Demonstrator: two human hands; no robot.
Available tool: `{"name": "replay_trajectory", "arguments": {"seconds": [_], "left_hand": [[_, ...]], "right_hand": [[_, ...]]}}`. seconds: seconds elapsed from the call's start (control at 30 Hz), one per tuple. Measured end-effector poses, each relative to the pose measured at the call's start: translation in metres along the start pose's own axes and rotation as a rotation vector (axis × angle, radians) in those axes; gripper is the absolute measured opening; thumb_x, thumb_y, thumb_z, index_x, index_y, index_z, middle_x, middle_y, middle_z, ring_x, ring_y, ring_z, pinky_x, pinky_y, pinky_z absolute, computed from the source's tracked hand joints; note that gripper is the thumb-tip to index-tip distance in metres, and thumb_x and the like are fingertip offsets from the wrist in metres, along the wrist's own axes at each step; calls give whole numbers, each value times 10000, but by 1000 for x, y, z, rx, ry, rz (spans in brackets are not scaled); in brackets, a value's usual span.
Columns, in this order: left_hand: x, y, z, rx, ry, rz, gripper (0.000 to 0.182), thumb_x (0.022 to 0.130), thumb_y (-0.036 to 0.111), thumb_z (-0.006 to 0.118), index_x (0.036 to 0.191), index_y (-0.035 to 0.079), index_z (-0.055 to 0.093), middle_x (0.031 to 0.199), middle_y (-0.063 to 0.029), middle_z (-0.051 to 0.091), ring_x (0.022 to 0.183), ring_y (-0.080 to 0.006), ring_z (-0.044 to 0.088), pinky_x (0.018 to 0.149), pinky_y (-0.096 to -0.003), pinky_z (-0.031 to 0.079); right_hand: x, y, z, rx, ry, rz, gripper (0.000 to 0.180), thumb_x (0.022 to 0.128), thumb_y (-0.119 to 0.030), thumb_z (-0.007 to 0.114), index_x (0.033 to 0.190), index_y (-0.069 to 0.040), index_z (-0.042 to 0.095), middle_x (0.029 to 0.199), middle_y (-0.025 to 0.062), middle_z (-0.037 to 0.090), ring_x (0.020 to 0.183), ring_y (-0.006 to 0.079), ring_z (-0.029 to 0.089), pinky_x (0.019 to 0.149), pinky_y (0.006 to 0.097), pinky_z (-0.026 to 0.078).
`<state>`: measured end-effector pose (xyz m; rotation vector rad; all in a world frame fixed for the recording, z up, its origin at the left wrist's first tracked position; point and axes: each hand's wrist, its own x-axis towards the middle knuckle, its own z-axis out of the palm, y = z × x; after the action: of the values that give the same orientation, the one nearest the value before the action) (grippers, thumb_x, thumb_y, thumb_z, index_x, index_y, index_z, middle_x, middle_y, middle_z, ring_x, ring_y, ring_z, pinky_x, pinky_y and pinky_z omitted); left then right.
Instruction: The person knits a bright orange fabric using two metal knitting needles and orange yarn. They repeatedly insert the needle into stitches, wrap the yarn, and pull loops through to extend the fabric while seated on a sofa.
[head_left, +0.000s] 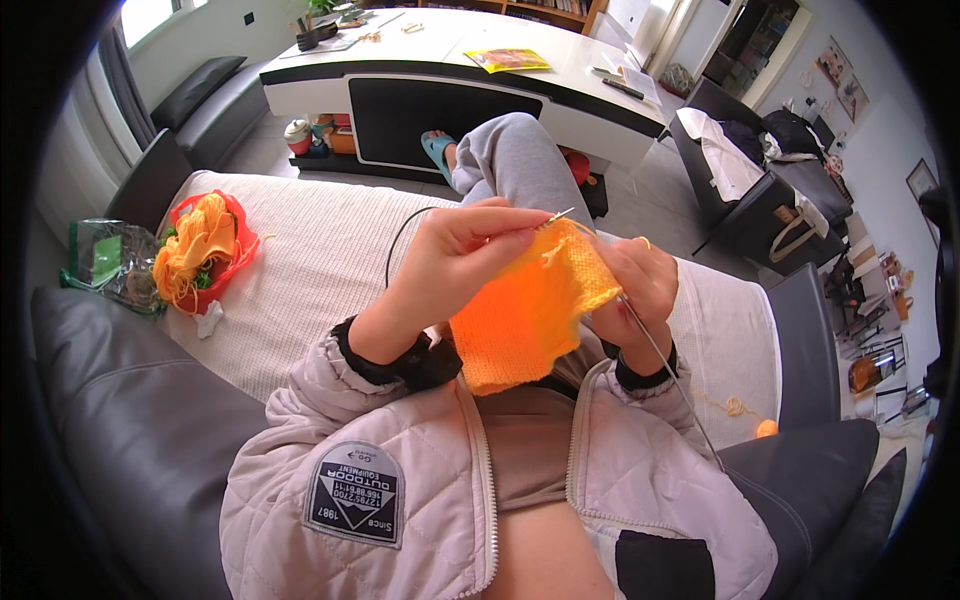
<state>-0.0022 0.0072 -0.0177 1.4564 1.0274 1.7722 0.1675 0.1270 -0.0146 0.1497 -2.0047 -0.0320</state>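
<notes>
Orange knitted fabric (517, 322) hangs between my two hands above my lap. My left hand (480, 244) pinches its upper edge at a metal needle tip (562, 215), thumb and index finger pressed together. On the other side, my right hand (636, 281) holds the upper right part of the knitting, with orange yarn around a finger. A long thin metal knitting needle (667, 364) runs from near that hand down to the lower right. A dark cable (391, 251) curves out behind my left hand. The fingertips of my right hand are partly hidden by the fabric.
On the cream sofa cover (300, 225), a red plastic bag (244, 247) holds orange yarn (199, 232), beside a clear package (112, 259). A small orange yarn ball (766, 428) lies at the right. A white table (420, 41) with a yellow packet (508, 60) stands ahead.
</notes>
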Motion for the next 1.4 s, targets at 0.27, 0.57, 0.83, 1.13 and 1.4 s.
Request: {"name": "replay_trajectory", "arguments": {"seconds": [0.27, 0.57, 0.83, 1.13, 1.4], "left_hand": [[0, 1, -2, 105, -18, -6, 188, 852, 13, 595, 1023, -21, 666, 734, -13, 558, 672, -50, 509, 594, -191, 393], [0, 2, 5, 174, 4, 76, 165, 834, 8, 606, 980, -37, 667, 718, -15, 570, 653, -47, 515, 574, -186, 402], [0, -3, 4, 183, 47, 59, 177, 821, 12, 627, 988, -20, 675, 719, -7, 568, 652, -38, 502, 585, -180, 401], [0, -2, 1, 36, 82, 7, 167, 848, 41, 625, 989, -39, 666, 800, -20, 618, 731, -57, 561, 657, -176, 440], [-3, 7, -1, -141, 26, -164, 173, 851, 60, 633, 976, -57, 657, 872, -53, 659, 793, -75, 611, 719, -188, 485]], "right_hand": [[-5, -4, 12, 127, 21, 126, 454, 752, -121, 535, 1166, 59, 575, 711, 112, 550, 494, 203, 530, 474, 289, 435], [-3, 0, 13, 145, 1, 32, 401, 766, -125, 531, 1124, 49, 582, 828, 126, 626, 548, 217, 579, 508, 287, 472], [-6, -1, 9, 43, 62, 89, 345, 784, -175, 640, 1063, 25, 603, 759, 96, 612, 537, 189, 583, 489, 267, 456], [-2, -8, 4, 138, 50, 69, 306, 772, -100, 643, 1038, 49, 613, 739, 95, 624, 490, 175, 547, 457, 269, 425], [-1, -10, -10, 294, -97, 116, 321, 758, -132, 676, 1036, 23, 631, 727, 89, 634, 542, 171, 567, 510, 277, 418]]}}
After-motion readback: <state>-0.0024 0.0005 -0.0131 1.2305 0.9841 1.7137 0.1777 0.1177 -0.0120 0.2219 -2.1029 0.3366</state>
